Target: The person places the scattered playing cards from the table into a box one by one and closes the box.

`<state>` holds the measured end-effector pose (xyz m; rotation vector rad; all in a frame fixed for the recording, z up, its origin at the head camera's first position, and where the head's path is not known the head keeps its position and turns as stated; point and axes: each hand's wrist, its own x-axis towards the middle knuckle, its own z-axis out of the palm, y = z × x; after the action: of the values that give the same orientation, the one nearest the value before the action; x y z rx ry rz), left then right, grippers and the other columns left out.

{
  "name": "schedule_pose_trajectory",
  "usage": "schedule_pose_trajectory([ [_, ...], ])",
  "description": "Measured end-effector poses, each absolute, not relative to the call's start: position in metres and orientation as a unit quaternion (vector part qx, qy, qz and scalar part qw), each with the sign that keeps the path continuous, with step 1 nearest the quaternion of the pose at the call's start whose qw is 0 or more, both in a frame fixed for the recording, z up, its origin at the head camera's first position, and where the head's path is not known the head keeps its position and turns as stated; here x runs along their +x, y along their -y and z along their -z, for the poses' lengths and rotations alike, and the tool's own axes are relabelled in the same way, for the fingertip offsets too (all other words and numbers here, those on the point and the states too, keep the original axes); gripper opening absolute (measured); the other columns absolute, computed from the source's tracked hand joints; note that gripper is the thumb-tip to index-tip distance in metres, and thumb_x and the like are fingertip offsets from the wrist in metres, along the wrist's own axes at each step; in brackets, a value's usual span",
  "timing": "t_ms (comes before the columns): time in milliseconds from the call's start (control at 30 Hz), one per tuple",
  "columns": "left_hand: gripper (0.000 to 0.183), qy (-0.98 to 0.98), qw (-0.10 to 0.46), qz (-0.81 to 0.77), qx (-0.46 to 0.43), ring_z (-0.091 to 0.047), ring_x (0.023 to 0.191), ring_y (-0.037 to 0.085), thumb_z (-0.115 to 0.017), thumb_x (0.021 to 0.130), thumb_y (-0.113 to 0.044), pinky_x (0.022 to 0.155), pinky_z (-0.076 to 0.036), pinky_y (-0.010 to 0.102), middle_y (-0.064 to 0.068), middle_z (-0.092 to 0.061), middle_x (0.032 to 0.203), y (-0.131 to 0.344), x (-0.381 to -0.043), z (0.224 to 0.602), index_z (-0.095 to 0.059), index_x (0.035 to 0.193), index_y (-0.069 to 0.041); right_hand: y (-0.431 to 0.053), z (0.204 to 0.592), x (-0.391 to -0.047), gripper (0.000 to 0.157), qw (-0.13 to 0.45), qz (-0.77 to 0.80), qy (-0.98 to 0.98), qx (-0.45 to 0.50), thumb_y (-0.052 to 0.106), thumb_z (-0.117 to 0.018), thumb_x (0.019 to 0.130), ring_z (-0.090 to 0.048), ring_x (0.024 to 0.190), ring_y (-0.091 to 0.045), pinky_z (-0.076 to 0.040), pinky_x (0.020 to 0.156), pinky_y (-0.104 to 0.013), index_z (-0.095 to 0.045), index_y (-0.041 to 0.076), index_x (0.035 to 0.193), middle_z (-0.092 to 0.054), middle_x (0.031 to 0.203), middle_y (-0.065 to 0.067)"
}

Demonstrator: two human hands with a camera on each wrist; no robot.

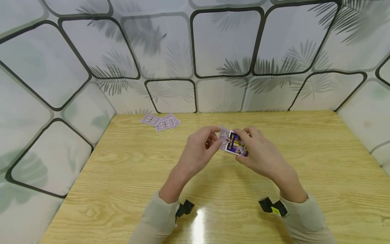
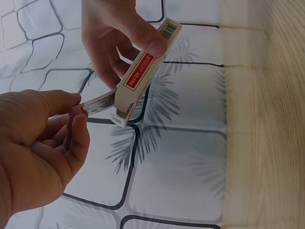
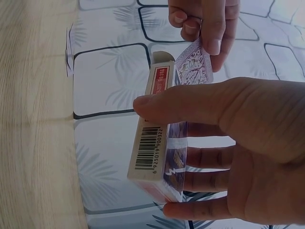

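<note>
My right hand (image 1: 263,152) grips a small card box (image 1: 237,145) with a purple and yellow front, thumb along one narrow side and fingers on the other. The barcode side of the box (image 3: 151,148) faces the right wrist camera, and its end flap stands open. Out of that open end sticks a playing card (image 3: 194,64) with a patterned purple-and-white back. My left hand (image 1: 201,147) pinches the outer end of this card between thumb and fingers. Both hands are raised above the wooden table.
Several playing cards (image 1: 165,123) lie face down, overlapping, at the far left of the wooden table (image 1: 128,183). A white patterned cloth wall (image 1: 170,61) closes off the back and sides. Black camera mounts (image 1: 184,208) sit at both wrists.
</note>
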<state>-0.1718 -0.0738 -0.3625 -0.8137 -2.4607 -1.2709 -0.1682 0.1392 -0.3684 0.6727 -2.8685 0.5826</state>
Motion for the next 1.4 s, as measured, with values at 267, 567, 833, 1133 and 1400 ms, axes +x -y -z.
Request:
schedule_pose_trajectory([
  [267,0.033,0.864,0.120,0.398,-0.285,-0.055,0.072,0.012,-0.065,0.093,-0.004,0.060,-0.048,0.018,0.006,-0.060,0.093,0.069,-0.171,0.365,-0.063,0.126,0.000,-0.138,0.367,-0.168,0.072,0.065,-0.193,0.953,0.224,0.016,-0.081,0.079,-0.055,0.098,-0.030,-0.053,0.070,-0.044,-0.049,0.004,0.142,-0.050,0.124,-0.019],
  [567,0.036,0.881,0.117,0.362,-0.283,-0.059,0.076,0.014,-0.064,0.094,-0.005,0.063,-0.048,0.016,0.006,-0.058,0.093,0.063,-0.166,0.366,-0.061,0.130,0.002,-0.137,0.366,-0.167,0.071,0.066,-0.198,0.952,0.226,0.017,-0.081,0.080,-0.055,0.101,-0.032,-0.054,0.072,-0.047,-0.049,0.005,0.142,-0.050,0.124,-0.020],
  [833,0.039,0.900,0.105,0.326,-0.269,-0.058,0.076,0.014,-0.064,0.094,-0.006,0.063,-0.048,0.015,0.006,-0.059,0.093,0.058,-0.163,0.366,-0.059,0.132,0.002,-0.135,0.364,-0.166,0.071,0.064,-0.199,0.952,0.223,0.015,-0.080,0.080,-0.054,0.099,-0.030,-0.054,0.071,-0.044,-0.049,0.006,0.143,-0.050,0.123,-0.019],
  [1133,0.035,0.909,0.117,0.288,-0.277,-0.059,0.075,0.013,-0.063,0.096,-0.007,0.061,-0.047,0.014,0.008,-0.063,0.094,0.055,-0.161,0.368,-0.061,0.130,0.001,-0.135,0.366,-0.167,0.072,0.076,-0.197,0.949,0.233,0.012,-0.081,0.078,-0.055,0.099,-0.032,-0.053,0.074,-0.046,-0.050,0.005,0.143,-0.051,0.121,-0.020],
  [1400,0.026,0.911,0.160,0.204,-0.320,-0.065,0.075,0.016,-0.065,0.094,-0.004,0.061,-0.053,0.019,0.011,-0.068,0.095,0.051,-0.157,0.369,-0.064,0.120,-0.001,-0.135,0.368,-0.166,0.073,0.075,-0.193,0.950,0.233,0.011,-0.082,0.078,-0.055,0.101,-0.033,-0.052,0.077,-0.047,-0.049,0.004,0.143,-0.051,0.122,-0.020],
])
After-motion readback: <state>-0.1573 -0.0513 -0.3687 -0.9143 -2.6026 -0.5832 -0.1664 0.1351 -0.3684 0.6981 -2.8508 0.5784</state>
